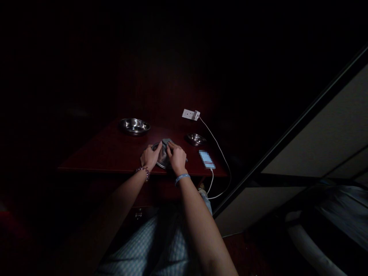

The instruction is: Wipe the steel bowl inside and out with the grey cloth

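Near the front edge of the dark red table, a shiny metal bowl [163, 160] sits between my two hands. My left hand [149, 156] grips the bowl's left side, its thumb stretched toward the far rim. A grey cloth [166, 142] is bunched at the far rim. My right hand [177, 156] pinches this cloth against the bowl, and a bit of it seems to show past the hand's right side. Both hands cover much of the bowl, so its full shape is hidden.
A larger metal bowl [134, 126] stands at the back left, a smaller metal bowl [196, 139] at the right. A phone [207, 159] lies near the table's [106, 153] right edge. Its white cable [220, 147] loops from a charger in the wall socket [188, 114]. The surroundings are dark.
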Available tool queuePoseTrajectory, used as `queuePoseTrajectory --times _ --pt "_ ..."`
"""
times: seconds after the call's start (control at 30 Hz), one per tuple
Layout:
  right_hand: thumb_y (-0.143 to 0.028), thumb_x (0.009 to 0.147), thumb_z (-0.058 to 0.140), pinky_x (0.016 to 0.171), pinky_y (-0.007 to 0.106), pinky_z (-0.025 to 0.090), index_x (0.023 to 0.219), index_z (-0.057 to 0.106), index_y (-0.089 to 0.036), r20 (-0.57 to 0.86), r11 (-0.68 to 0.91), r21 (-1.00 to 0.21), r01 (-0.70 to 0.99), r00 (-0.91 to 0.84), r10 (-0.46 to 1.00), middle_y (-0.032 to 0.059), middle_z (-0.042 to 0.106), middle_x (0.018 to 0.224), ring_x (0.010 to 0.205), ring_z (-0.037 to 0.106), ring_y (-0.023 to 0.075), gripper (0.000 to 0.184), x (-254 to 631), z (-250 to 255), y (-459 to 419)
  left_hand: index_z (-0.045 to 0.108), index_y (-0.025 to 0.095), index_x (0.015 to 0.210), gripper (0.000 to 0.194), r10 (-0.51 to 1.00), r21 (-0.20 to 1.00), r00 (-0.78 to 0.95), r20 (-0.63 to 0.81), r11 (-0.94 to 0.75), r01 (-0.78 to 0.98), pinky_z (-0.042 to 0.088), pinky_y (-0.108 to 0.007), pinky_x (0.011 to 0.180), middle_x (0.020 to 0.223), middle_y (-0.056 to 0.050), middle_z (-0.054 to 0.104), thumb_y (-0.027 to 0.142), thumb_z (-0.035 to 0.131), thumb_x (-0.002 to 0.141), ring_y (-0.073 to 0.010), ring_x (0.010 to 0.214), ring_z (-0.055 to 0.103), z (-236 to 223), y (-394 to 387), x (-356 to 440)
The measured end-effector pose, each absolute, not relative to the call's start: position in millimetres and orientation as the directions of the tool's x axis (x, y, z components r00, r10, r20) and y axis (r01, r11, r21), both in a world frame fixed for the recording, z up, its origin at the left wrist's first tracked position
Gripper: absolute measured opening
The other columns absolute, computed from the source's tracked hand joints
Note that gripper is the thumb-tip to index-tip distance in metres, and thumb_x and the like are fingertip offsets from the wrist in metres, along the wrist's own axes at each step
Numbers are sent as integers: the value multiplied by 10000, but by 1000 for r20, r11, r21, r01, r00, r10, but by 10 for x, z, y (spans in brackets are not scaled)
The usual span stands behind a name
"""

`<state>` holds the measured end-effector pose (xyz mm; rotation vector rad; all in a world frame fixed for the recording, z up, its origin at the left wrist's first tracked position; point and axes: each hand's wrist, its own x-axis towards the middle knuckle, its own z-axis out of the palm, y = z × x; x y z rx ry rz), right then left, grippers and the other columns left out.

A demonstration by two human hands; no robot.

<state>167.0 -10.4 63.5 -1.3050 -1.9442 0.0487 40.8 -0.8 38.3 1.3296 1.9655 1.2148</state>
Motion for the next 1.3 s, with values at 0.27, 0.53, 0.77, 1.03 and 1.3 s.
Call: queuePoseTrajectory --times 0.27,0.53,0.77,1.03,1.3 --pt "-433 988 462 1078 442 418 1189 693 -234 621 458 -405 791 -129 773 108 656 1288 1232 537 275 365 1552 526 -85 670 207 1128 690 897 865 -438 64 169 472 487 -418 887 1128 -176 730 758 375 834 -357 1082 666 370 28 408" --pt "-370 974 489 1110 431 390 1319 625 -220 552 526 -346 777 -285 784 90 587 1393 1283 519 267 400 1599 610 -166 659 202 1126 785 893 893 -446 62 150 423 482 -432 894 1138 -185 723 834 343 786 -372 1086 660 339 25 384" --pt "-348 999 385 1131 379 370 1353 591 -253 702 637 -487 597 -166 693 43 604 1377 1288 529 183 420 1991 726 -39 654 206 1120 754 883 893 -466 58 163 419 487 -418 884 1147 -178 723 823 387 780 -356 1090 663 340 33 389" --pt "-338 983 454 1109 383 381 1280 652 -272 690 635 -358 684 -265 674 37 619 1349 1263 532 203 363 2214 796 -119 665 210 1102 744 883 898 -462 77 141 418 488 -415 878 1138 -166 728 822 386 784 -358 1078 666 352 3 386" --pt "-439 850 693 1078 415 420 1337 602 -322 483 655 -283 701 -486 729 22 585 1401 1259 537 243 509 2260 816 -250 659 203 1142 759 876 908 -479 57 154 389 485 -427 884 1170 -172 716 817 392 785 -361 1084 663 348 24 382"
